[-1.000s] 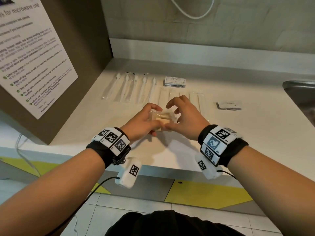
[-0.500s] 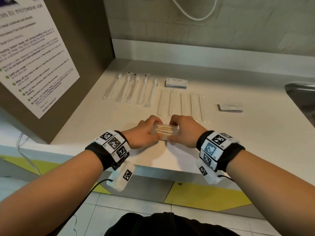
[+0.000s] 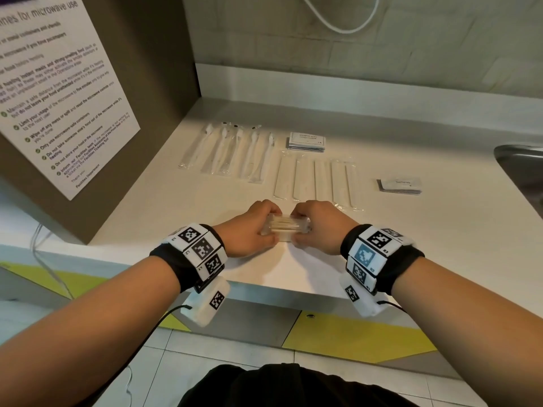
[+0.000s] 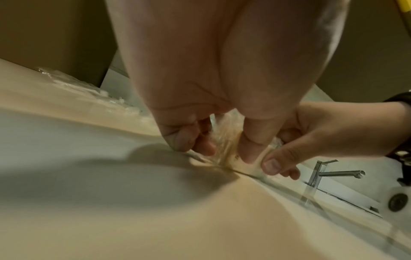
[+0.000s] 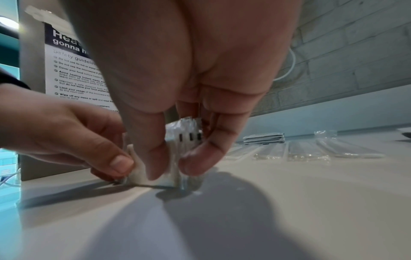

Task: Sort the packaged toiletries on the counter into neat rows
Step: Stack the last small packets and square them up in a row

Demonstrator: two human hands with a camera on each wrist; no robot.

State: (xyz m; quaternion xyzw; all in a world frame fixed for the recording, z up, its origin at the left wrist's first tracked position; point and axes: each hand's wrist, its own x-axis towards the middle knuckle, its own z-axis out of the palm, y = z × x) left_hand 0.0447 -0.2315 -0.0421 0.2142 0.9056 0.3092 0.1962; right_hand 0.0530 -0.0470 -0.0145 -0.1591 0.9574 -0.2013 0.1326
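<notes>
Hands meet at the worktop's near edge: left hand and right hand each pinch an end of a small clear packet of pale, thin sticks, crinkled plastic resting on the surface.

The poster on the cabinet side was about "microwave use", with lines like "Limit your usage", "Wipe off any mess or spill" and "Do not take someone else's food out of the microwave". From the right wrist it read "Safety guidelin..." too. The sachet stack said "SHAMPOO WITH CONDITIONER". The other stack looked like "Toothpaste", but it was too small to be sure.
</notes>
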